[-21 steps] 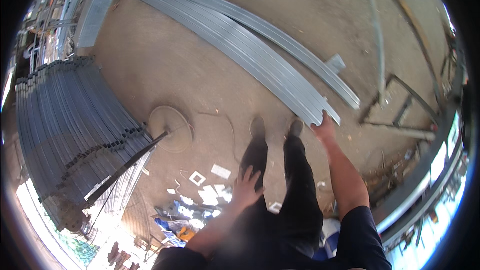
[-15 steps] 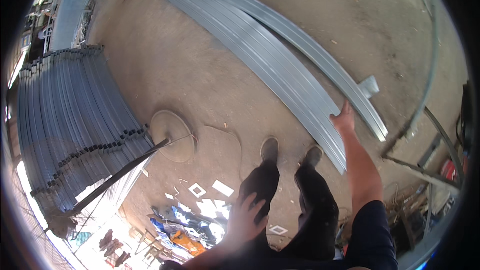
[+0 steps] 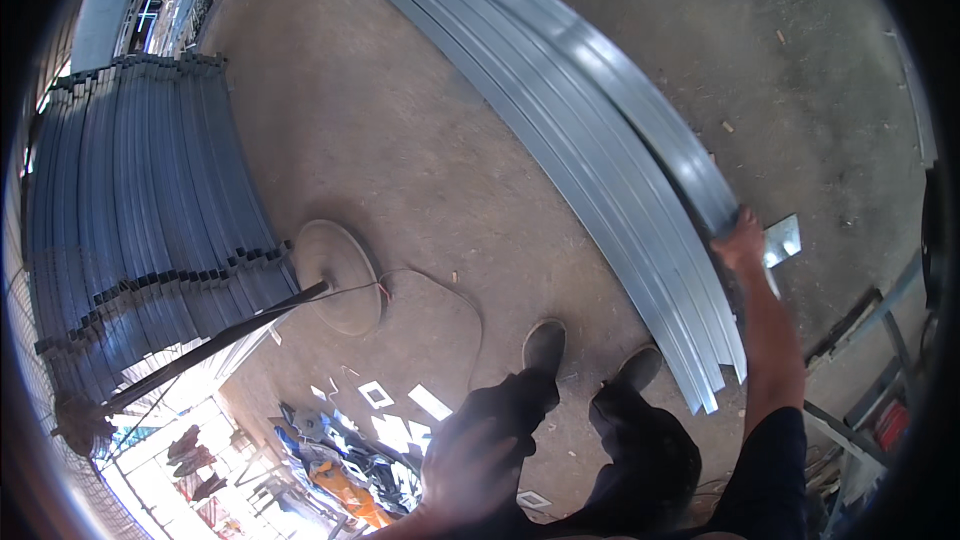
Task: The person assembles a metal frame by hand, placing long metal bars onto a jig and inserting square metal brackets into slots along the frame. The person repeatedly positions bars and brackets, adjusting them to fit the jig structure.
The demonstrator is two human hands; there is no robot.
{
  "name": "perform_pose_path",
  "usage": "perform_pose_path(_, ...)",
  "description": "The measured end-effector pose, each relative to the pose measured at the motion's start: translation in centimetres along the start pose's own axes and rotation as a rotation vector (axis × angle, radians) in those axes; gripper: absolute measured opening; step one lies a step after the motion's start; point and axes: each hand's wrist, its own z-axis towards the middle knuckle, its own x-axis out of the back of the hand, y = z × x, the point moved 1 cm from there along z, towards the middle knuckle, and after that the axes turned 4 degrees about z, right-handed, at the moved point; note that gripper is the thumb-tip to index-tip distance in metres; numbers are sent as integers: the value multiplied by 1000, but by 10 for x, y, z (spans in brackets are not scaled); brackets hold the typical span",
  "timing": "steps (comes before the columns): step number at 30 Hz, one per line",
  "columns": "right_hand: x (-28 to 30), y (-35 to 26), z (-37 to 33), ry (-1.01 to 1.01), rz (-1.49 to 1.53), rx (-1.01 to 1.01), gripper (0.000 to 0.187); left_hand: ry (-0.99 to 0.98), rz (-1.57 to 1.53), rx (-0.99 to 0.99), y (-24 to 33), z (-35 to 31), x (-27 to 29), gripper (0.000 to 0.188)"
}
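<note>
Long grey galvanized steel channels [image 3: 590, 175] lie side by side on the ground, running from the far left down toward my feet. My right hand [image 3: 742, 238], at the right, has its fingers wrapped round the outermost steel channel [image 3: 665, 105]. That channel is tipped, so its broad smooth face shows, and a dark gap separates part of it from the others. Beyond my right hand lies a small bent sheet-metal piece [image 3: 783, 240]. My left hand [image 3: 470, 465] lies on my left thigh, fingers spread and rather blurred, with nothing in it.
A stack of dark square tubes [image 3: 150, 170] stands at the left. In front of it is a round disc base [image 3: 335, 285] with a slanting pole and a cable. Papers and coloured cloths [image 3: 345, 480] lie lower left; a metal frame [image 3: 850, 430] is at the right.
My right hand has moved outward from the wide channels to the outer one and gripped it. The outer channel has tipped and come closer to the others. My left hand stays on my thigh.
</note>
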Motion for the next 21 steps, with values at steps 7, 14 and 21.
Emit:
perform_pose_path(7, 52, -81, -190, -166, 118, 32, 91, -121, 35, 42, 26, -68, 2, 45)
perform_pose_path(14, 128, -107, -412, -262, 331, 25, 94, -102, -647, 511, -28, -95, -31, 53)
perform_pose_path(21, 238, -65, -706, -464, 468, -95, 94, -339, -1894, 760, -13, 26, 80, 88)
